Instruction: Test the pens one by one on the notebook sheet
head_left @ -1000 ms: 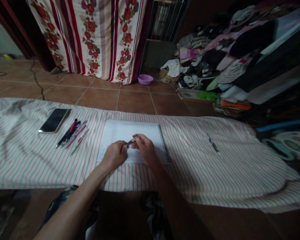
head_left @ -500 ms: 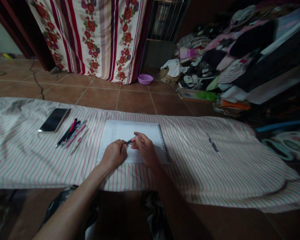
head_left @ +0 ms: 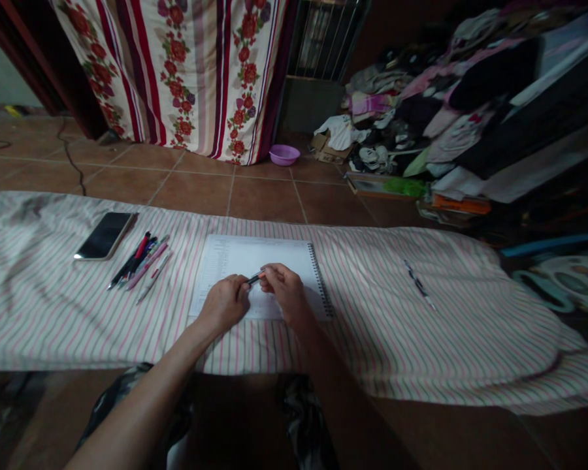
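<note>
Both my hands rest on an open spiral notebook (head_left: 255, 256) lying on a pink-striped cloth (head_left: 421, 326). My left hand (head_left: 225, 303) and my right hand (head_left: 287, 290) are closed and pinch the two ends of one dark pen (head_left: 255, 277) held between them just above the page. The fingers hide most of the pen. The notebook's wire spiral (head_left: 321, 281) runs down its right side.
Left of the notebook lie several pens (head_left: 142, 261) and a dark phone (head_left: 105, 235). Another pen (head_left: 419, 284) lies alone to the right. Beyond the cloth are a tiled floor, a purple bowl (head_left: 284, 155), a floral curtain (head_left: 191, 72) and a heap of clothes (head_left: 421, 124).
My right-hand fingers have shifted slightly on the pen; both hands stay in the same place over the notebook.
</note>
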Tool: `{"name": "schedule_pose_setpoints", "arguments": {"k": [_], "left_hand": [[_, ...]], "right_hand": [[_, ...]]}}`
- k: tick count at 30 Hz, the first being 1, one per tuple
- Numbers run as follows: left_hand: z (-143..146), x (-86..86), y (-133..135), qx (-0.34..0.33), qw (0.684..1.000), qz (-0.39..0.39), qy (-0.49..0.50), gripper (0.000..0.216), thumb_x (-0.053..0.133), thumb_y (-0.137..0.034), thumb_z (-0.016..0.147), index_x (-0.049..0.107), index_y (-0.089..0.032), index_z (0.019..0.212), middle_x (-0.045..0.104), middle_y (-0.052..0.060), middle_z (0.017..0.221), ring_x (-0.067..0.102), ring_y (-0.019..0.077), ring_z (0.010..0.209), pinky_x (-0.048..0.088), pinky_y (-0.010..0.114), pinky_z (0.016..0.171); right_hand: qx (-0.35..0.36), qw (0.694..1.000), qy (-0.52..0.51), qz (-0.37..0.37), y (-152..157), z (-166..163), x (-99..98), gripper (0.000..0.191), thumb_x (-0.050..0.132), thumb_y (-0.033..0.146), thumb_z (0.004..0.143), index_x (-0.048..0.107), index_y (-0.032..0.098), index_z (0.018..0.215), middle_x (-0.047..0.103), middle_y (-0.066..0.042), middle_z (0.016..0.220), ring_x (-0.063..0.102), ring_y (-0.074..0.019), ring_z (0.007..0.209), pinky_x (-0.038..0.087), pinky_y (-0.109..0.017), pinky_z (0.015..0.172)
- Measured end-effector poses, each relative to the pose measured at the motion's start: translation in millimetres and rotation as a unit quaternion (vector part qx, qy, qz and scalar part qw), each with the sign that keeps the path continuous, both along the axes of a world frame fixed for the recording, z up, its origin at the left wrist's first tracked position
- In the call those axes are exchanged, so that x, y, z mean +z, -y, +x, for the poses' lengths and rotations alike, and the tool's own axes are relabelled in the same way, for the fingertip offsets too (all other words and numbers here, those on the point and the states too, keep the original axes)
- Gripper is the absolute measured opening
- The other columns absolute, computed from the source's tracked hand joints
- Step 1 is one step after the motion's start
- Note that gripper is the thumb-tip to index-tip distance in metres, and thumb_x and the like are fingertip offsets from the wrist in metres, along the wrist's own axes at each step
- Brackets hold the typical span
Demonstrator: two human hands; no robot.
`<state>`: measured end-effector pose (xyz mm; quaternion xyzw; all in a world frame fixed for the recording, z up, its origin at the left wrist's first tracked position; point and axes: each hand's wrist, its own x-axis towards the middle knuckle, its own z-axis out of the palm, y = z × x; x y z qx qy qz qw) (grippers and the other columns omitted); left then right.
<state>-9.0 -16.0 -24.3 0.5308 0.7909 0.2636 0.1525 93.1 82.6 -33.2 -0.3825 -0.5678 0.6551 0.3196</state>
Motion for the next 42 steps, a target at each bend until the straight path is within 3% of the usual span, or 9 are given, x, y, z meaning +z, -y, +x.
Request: {"name": "schedule_pose_setpoints", "arguments": {"k": [12,17,24,31,42], "left_hand": [[0,4.9,0,0.004,1.0,-0.006,0.001,0.024,0.038,-0.017,0.085,0.063,-0.016,0.084,0.065,0.006,0.079,0.06,0.0169,0.075,0.042,0.027,0.068],[0,2.4,1,-0.006,0.999,-0.005,-0.039,0.026,0.035,-0.019,0.086,0.06,-0.013,0.088,0.063,0.008,0.082,0.06,0.0194,0.079,0.042,0.029,0.071],[1,-0.4,1,-0.015,0.998,-0.01,-0.062,0.027,0.033,-0.022,0.088,0.059,-0.015,0.089,0.061,0.007,0.08,0.06,0.0184,0.078,0.043,0.028,0.07],[0,-1.3,1,-0.026,0.997,-0.014,-0.065,0.026,0.033,-0.021,0.088,0.059,-0.015,0.088,0.061,0.007,0.081,0.06,0.018,0.078,0.042,0.028,0.07],[1,2.2,1,-0.019,0.998,-0.029,-0.049,0.025,0.034,-0.019,0.087,0.059,-0.014,0.087,0.062,0.007,0.082,0.06,0.0184,0.078,0.042,0.028,0.069]], "right_hand": [[0.029,0.998,-0.018,-0.047,3,3,9.5,0.019,0.06,0.033,0.07,0.062,0.018,0.08,0.062,0.001,0.07,0.058,-0.0088,0.06,0.044,-0.018,0.052],[0.01,0.999,0.002,-0.048,5,1,9.2,0.027,0.061,0.038,0.069,0.062,0.018,0.087,0.063,0.0,0.072,0.06,-0.01,0.063,0.047,-0.02,0.053],[-0.003,0.998,0.059,-0.001,3,-1,4.8,0.03,0.061,0.044,0.066,0.059,0.015,0.075,0.063,-0.001,0.066,0.057,-0.0102,0.053,0.044,-0.02,0.043],[-0.01,0.999,0.037,-0.003,2,-1,3.9,0.026,0.062,0.041,0.063,0.06,0.016,0.068,0.063,-0.001,0.06,0.055,-0.0107,0.05,0.046,-0.023,0.047],[-0.003,1.0,0.022,0.001,-2,-2,-4.0,0.033,0.061,0.039,0.062,0.065,0.014,0.082,0.064,-0.003,0.064,0.058,-0.0123,0.053,0.049,-0.026,0.05]]}}
